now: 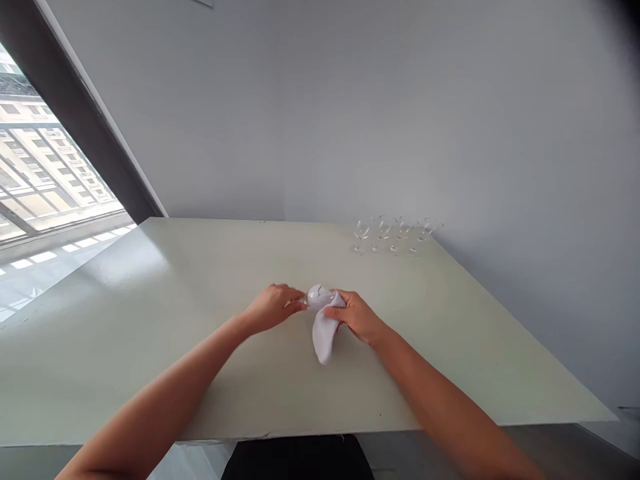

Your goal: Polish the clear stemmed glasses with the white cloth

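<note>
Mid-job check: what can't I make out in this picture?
All in the head view:
Held glass: foot hidden by the left hand.
Its rim: covered by the white cloth and right hand.
Far glasses: too small and faint for certain counting.
Window: cut off by the left edge.

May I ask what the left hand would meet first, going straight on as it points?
The left hand would likely meet the glass bowl directly ahead, then the white cloth, though exact depth is unclear.

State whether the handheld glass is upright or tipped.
Tipped: held sideways, the glass points its bowl away from the left hand, toward the cloth.
</note>
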A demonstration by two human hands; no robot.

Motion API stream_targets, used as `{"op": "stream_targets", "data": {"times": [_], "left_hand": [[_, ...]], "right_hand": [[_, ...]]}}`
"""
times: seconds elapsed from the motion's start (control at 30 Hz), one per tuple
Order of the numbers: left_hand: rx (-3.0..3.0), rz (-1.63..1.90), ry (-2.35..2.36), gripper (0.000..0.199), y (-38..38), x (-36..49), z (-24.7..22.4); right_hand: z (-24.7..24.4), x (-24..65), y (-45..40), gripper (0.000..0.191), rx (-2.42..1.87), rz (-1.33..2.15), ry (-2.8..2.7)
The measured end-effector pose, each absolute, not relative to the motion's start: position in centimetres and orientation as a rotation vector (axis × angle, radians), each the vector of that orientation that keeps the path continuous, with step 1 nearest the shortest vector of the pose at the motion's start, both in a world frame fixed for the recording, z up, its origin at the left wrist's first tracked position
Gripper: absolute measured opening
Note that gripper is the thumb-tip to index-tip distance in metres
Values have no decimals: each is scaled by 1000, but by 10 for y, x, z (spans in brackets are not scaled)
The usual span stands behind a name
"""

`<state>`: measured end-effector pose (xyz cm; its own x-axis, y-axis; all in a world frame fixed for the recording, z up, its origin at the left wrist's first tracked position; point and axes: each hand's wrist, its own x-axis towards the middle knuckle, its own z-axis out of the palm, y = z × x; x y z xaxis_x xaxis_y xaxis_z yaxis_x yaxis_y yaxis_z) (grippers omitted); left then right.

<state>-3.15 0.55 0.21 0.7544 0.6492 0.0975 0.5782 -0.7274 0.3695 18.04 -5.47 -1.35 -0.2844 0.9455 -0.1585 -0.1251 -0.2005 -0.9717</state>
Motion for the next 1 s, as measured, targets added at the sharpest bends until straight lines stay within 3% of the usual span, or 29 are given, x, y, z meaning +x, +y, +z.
{"op": "stream_targets", "data": {"times": [0.07,0.13,0.33,0.57,0.7,0.8,0.9,1.0], "left_hand": [[2824,685,1073,23,3,-27,-2],[2943,835,1064,21,3,-26,-3],[2703,293,879,36,10,-35,3],[2954,818,1092,25,-1,-26,-8],[2773,680,1008,30,3,-29,-5],[2385,380,957,38,6,-34,2],[1994,170,902,42,9,-37,6],[1837,158,882,43,15,-41,6]], "right_hand": [[-19,175,-52,28,-1041,1615,-899],[-21,170,-52,28,-983,1646,-788],[-8,179,-59,28,-1043,1580,-1340],[-22,172,-52,29,-968,1657,-847],[-14,182,-56,38,-1032,1625,-1374],[-6,190,-59,29,-1144,1456,-1754],[-2,196,-58,24,-1204,1195,-1943],[-4,208,-52,32,-1286,1053,-1956]]}}
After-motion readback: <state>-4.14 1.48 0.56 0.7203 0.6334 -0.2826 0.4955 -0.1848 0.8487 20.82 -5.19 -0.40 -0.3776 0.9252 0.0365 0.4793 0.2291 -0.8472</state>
